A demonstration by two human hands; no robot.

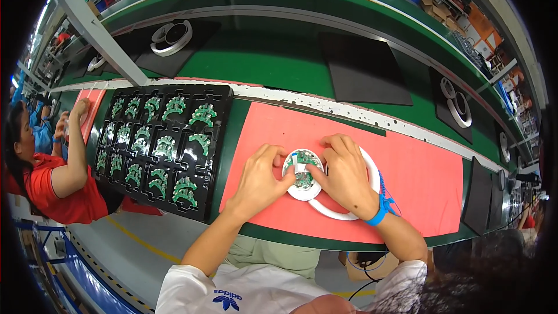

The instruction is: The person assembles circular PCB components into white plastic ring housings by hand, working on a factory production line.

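A round white housing point(297, 196) with a green circuit board point(304, 182) inside lies on the pink mat in front of me. A short pale ribbon cable with a blue end point(294, 158) shows on the board. My left hand point(261, 173) grips the housing's left side, its thumb over the rim. From the right, my right hand point(349, 177) holds the other side, with its thumb tip on the board. A white ring point(331, 214) joins the housing's right side and passes under my right hand. A blue wrist strap point(381, 210) with a coiled cord circles my right wrist.
A black tray point(192, 204) of curved green circuit boards stands left of the pink mat point(424, 186). Beyond a white rail, black pads point(366, 70) and white ringed units point(172, 39) rest on a green belt. A co-worker in red point(70, 189) works at the far left.
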